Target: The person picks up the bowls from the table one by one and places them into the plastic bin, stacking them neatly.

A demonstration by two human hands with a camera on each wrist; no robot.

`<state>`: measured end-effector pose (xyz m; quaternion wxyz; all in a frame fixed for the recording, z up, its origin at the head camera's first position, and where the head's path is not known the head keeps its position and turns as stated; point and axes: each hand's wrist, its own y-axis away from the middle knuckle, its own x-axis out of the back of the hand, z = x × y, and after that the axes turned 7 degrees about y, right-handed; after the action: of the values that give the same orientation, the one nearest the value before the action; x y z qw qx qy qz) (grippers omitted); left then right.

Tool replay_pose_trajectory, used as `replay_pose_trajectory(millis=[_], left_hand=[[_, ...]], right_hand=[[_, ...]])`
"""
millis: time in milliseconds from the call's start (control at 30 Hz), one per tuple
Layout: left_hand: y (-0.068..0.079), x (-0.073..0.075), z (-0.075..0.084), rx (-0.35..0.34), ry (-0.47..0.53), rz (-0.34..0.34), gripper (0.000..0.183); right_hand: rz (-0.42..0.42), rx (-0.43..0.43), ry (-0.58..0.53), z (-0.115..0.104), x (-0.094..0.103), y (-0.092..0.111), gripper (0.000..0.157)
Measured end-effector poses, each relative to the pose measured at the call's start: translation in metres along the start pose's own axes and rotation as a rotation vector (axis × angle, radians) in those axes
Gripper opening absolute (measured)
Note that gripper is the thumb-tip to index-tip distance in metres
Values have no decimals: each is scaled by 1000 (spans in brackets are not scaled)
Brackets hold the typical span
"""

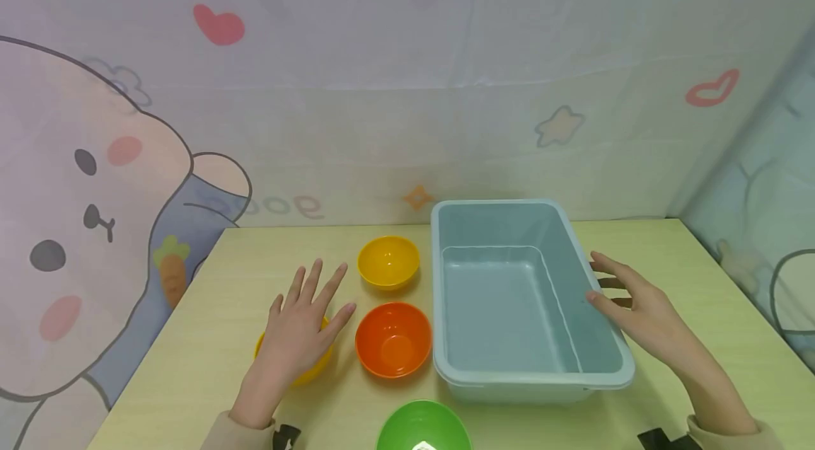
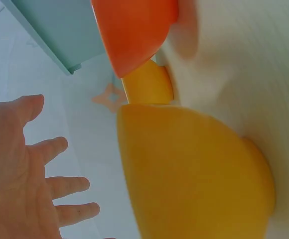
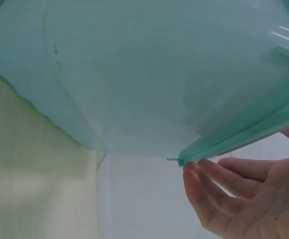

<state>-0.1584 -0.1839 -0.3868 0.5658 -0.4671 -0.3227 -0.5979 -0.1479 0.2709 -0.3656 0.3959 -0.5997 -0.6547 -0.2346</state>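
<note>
Tub (image 1: 499,315): while your right grip (image 1: 639,305) pinches its right rim, it opens upward right of the orange bowl (image 1: 393,342), long axis near to far.
Left grip (image 1: 296,330): released above the nearer yellow bowl (image 2: 194,172).

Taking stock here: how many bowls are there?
4: a yellow bowl at the back, an orange bowl before it, a green bowl nearest, a second yellow bowl partly hidden below the left hand.

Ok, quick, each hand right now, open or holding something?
Left hand: open, empty, above the nearer yellow bowl.
Right hand: closed, holding the tub.
</note>
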Motion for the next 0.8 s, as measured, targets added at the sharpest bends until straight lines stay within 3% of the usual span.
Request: replay_pose_trajectory(millis=[800], left_hand=[[9, -3, -4, 13, -12, -18, 63]], right_hand=[[-10, -13, -30, 3, 0, 2, 58]])
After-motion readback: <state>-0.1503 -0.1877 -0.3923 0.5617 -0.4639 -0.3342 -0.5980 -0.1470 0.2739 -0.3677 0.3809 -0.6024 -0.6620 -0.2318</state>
